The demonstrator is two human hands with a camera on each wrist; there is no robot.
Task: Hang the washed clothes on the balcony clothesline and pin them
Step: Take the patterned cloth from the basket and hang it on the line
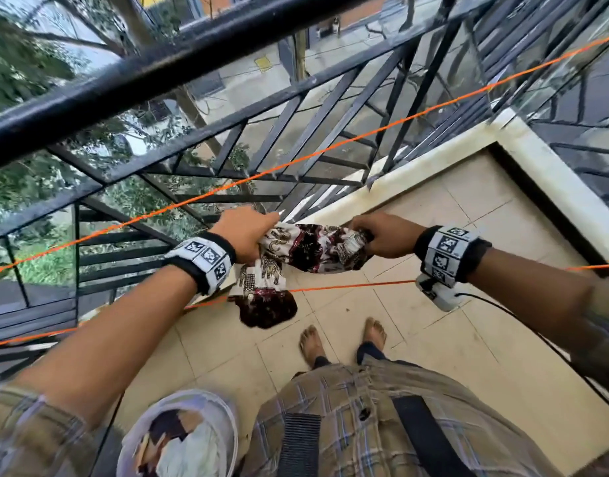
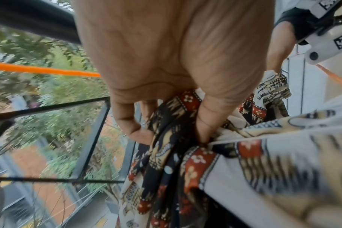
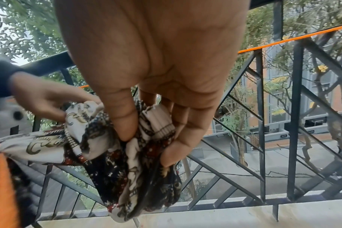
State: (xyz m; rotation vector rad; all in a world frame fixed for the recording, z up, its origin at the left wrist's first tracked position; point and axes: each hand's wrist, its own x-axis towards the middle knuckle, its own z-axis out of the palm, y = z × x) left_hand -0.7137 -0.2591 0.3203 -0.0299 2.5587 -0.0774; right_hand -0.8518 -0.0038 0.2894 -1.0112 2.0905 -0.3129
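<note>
We're out on a balcony with pale floor tiles (image 1: pixel 416 215), a black metal railing (image 1: pixel 199 53) of slanted bars along the edge, and trees and a paved yard below. Bare feet stand on the tiles, and a checked shirt fills the bottom of the head view. Two orange clotheslines cross the space: the far line (image 1: pixel 365 136) runs by the railing, the near line (image 1: pixel 347 285) runs closer to the body.

The patterned cloth (image 1: pixel 313 249), cream, black and dark red with an elephant print, is bunched up and stretched between the two hands, above the near line and short of the far one. The left hand (image 1: pixel 244 235) is clamped on one bunched end, thumb and fingers curled into the folds, and a loose tail of cloth drops from it across the near line. The right hand (image 1: pixel 382 239) grips the other end, fingers pinching a wad of fabric; in the right wrist view that wad hangs down in front of the railing. The hands are apart, the cloth spanning between them.

At lower left, beside the person's body, sits a white mesh bag (image 1: pixel 179 435) with patterned fabric showing inside.
</note>
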